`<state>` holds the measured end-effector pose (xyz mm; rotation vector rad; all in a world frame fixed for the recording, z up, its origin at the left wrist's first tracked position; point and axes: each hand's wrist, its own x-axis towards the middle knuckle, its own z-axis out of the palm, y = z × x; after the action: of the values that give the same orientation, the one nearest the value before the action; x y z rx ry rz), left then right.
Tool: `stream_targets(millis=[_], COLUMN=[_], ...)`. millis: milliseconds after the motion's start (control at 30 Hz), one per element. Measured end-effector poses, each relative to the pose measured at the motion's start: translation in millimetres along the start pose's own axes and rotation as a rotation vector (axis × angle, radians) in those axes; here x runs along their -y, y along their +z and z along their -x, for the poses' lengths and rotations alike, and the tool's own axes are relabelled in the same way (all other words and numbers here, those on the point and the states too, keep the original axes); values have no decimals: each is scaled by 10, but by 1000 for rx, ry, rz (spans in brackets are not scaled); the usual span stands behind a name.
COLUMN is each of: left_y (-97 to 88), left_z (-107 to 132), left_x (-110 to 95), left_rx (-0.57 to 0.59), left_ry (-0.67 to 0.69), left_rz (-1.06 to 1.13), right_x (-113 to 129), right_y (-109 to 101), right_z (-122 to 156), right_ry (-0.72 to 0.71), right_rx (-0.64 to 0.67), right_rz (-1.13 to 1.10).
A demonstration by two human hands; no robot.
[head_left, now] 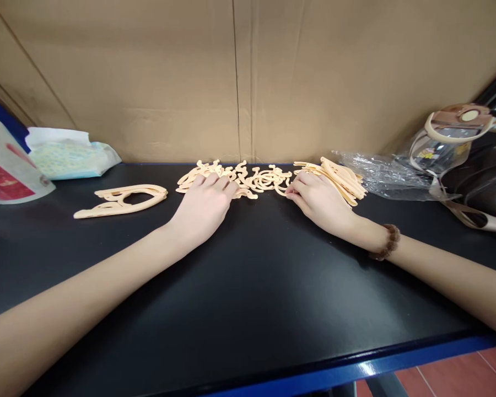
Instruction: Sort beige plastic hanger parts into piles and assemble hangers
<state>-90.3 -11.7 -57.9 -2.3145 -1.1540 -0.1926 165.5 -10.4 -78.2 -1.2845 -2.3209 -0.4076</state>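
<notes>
My left hand (206,201) reaches into a pile of small beige plastic pieces (242,176), with its fingers bent down and closed. Its fingertips are hidden, so I cannot make out what they grip. At the right end of the curved pieces, my right hand (320,201) pinches a beige plastic hook (280,191) between thumb and fingers. Just behind and to the right of that hand lies a stack of long, flat beige hanger arms (345,179). A folded beige hanger (122,200) rests on the black table (248,298), left of my left hand.
On the left are a tissue pack (72,157) and a white and red cup (10,165). Crumpled clear plastic (391,176), a transparent bottle with a strap (444,140) and a black bag (483,179) stand right. A cardboard wall (182,82) closes the back.
</notes>
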Motion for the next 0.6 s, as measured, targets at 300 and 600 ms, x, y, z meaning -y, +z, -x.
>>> stream_targets(millis=[300,600], left_y=[34,78], left_z=[-1,12], left_x=[11,40], left_rx=[-69,-195], left_ry=[-105,-238], left_rz=[96,317], right_x=[-11,153], right_y=[-33,-153], right_z=[-11,3], right_ry=[171,-19], right_rx=[-155,-85], right_rz=[-199,-280])
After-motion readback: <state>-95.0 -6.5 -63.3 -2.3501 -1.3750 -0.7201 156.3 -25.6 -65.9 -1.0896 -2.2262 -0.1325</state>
